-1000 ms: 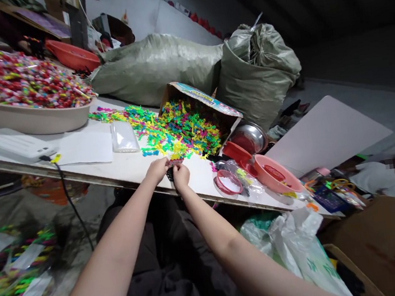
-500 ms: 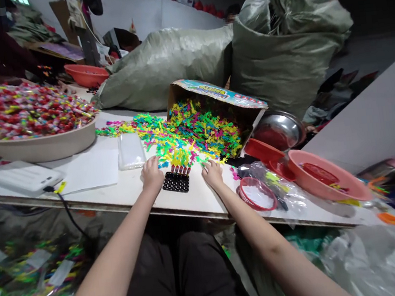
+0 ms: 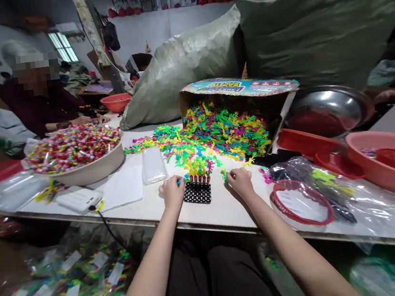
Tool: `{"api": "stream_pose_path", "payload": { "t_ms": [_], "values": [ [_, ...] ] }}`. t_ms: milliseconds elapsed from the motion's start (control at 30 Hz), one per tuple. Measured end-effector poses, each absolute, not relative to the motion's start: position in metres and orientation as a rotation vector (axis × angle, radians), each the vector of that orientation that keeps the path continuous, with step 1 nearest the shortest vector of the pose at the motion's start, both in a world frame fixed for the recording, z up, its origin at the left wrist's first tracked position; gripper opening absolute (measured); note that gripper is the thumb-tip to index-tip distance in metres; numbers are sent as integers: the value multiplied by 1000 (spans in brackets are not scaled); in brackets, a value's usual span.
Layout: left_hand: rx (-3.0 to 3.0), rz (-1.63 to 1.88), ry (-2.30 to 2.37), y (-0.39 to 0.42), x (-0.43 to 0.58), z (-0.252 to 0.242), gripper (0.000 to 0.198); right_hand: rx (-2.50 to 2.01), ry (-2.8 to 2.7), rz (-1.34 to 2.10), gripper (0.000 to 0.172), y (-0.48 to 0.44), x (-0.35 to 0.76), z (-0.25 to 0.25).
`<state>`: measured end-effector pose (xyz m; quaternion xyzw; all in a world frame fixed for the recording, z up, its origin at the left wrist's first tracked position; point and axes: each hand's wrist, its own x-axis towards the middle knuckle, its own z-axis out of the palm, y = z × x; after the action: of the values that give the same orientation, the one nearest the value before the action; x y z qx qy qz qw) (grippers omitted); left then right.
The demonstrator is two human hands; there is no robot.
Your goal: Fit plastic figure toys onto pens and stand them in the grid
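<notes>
A black perforated tray point(image 3: 196, 194) lies on the white table point(image 3: 223, 212) between my hands. Along its far edge stands a row of small red-and-white pieces point(image 3: 200, 179) topped with yellow plastic figures point(image 3: 198, 166). My left hand point(image 3: 173, 193) is closed just left of the tray, with a bit of a blue plastic figure point(image 3: 179, 182) showing at its fingertips. To the right of the tray, my right hand point(image 3: 240, 181) pinches a green plastic figure point(image 3: 224, 176). Loose colourful figures point(image 3: 179, 150) spread beyond the tray from an open cardboard box point(image 3: 236, 87) lying on its side.
Left are a clear bag stack point(image 3: 153, 165), a white power bank point(image 3: 79, 199) with cable, and a basin point(image 3: 92, 171) heaped with wrapped pieces. Right are a red basket point(image 3: 301, 202), plastic bags and a pink basin point(image 3: 387, 170). Large sacks stand behind; a person sits far left.
My view has shifted, so the table sits lower and nearer. My left hand has closed with a blue figure, and my right hand has drawn back from the pile with a green one.
</notes>
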<state>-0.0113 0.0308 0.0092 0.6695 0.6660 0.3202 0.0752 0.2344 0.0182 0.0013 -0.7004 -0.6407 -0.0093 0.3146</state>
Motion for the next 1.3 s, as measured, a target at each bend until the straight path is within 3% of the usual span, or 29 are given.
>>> {"api": "stream_pose_path", "payload": {
  "t_ms": [700, 933, 1133, 1300],
  "values": [
    [1844, 993, 2034, 32, -12, 13, 26, -1766, -1715, 89, 29, 22, 239, 0],
    [1546, 1327, 1896, 34, -22, 20, 39, -1756, -1713, 122, 33, 29, 245, -5],
    [1804, 1509, 1871, 88, -117, 100, 36, -1726, -1683, 212, 32, 37, 249, -8],
    [1985, 1258, 2648, 119, -212, 162, 35, -1744, -1631, 298, 32, 38, 249, -6]
  ]
}}
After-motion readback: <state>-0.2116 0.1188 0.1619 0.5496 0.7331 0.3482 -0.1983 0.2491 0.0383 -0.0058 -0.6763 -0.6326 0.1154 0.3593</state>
